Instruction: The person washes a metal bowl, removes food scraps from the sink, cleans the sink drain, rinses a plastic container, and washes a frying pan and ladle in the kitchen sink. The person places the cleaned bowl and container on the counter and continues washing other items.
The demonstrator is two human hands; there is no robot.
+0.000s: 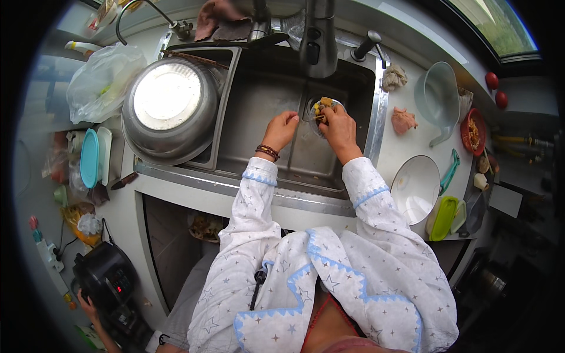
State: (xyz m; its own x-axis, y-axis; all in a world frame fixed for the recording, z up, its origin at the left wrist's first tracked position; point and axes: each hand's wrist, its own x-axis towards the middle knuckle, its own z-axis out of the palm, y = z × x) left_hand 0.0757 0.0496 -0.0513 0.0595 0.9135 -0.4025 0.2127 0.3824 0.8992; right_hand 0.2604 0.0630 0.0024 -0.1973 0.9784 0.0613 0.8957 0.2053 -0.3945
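Note:
My right hand (340, 130) is over the right part of a stainless steel sink (260, 97), gripping a round metal sink strainer (315, 129) from above. Yellow and brown food scraps (326, 102) are heaped in the strainer around my fingertips. My fingers hide the exact grip. Part of the drain ring (309, 106) shows just left of the strainer. My left hand (280, 131) hovers over the middle of the basin, apart from the strainer. Its thumb and fingers are drawn together, and nothing shows between them.
A dark faucet (318, 48) overhangs the basin. An upturned metal bowl (167, 141) covers the left side. A knife (124, 181) lies left of the sink. A clear ladle-like scoop (437, 92) and white bowl (415, 189) are right. Another person's hand (88, 307) touches a black cooker (106, 273).

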